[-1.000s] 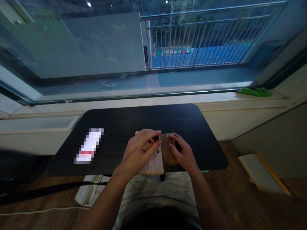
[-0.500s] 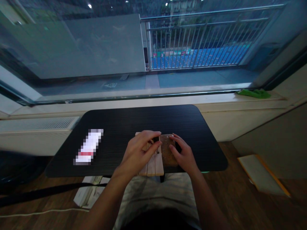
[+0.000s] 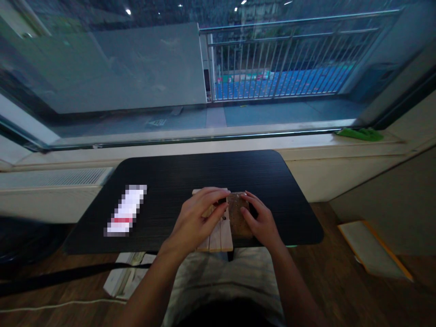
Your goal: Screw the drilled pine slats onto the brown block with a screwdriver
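The brown slab (image 3: 240,220) looks stiff; edges suit gripping. The right hand (image 3: 264,222) spreads over it; whether the left hand (image 3: 195,215) pinches anything, I can't tell.

slatted board (image 3: 215,240): matt wood; brown block (image 3: 238,220): mottled surface; tabletop (image 3: 170,177): matt, finely grained; railing (image 3: 299,22): shiny metal

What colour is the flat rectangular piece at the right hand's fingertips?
Brown; the flat rectangular piece shows in the head view.

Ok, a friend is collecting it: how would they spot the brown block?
A black table stands before the window. At its near edge, by the right hand, the block lies just right of the pale board. Unlike the board, it is brown.
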A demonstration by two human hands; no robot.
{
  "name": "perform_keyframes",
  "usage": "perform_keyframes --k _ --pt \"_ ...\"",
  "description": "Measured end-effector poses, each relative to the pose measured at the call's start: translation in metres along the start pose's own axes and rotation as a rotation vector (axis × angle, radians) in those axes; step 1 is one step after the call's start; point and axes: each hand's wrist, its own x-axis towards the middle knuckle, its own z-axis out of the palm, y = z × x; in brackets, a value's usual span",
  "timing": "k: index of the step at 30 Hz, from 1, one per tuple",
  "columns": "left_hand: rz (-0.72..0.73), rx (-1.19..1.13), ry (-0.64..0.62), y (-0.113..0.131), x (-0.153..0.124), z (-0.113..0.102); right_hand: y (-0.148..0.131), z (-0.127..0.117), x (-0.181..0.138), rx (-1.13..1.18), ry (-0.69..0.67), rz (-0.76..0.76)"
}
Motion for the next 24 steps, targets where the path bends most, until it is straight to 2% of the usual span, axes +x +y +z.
perform_keyframes --k 13,24 --pt "-0.074 0.024 0.016 0.0015 -0.0004 -0.0006 0.0015 0.0005 -0.0004 -0.001 0.006 0.011" --pt "-0.063 0.015 0.018 -0.0009 -0.0009 0.002 0.0003 -0.0003 -0.0001 -0.011 -0.002 0.004"
